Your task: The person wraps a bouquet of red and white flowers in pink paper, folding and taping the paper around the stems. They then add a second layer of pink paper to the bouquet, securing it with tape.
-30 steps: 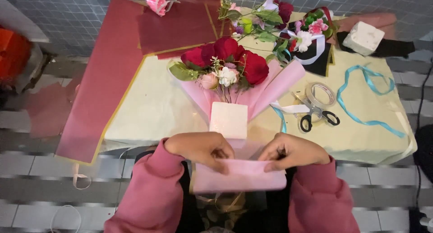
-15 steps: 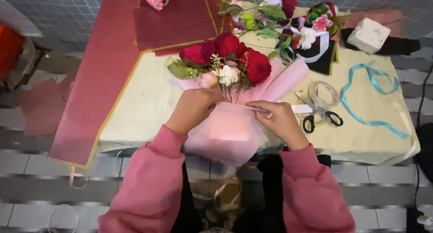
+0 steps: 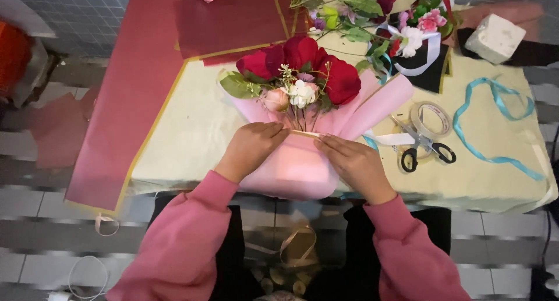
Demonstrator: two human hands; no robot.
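Note:
A bouquet of dark red roses [image 3: 303,65] with small white and pink blooms lies on the cream-covered table [image 3: 192,132], wrapped in pink paper [image 3: 297,167]. My left hand [image 3: 253,147] presses the folded top edge of the pink paper just below the stems. My right hand [image 3: 355,164] pinches the same fold from the right side. Both hands rest on the wrap, fingertips almost meeting at the fold.
Black-handled scissors [image 3: 422,149] and a clear tape roll [image 3: 431,119] lie right of the bouquet, beside a curled teal ribbon [image 3: 495,126]. Dark red paper sheets [image 3: 145,74] hang over the left. More flowers [image 3: 402,21] and a white block [image 3: 495,38] sit at the back.
The lower flap of pink paper has been folded up over the white base of the bouquet. Both hands moved up from the table's near edge to the fold below the stems.

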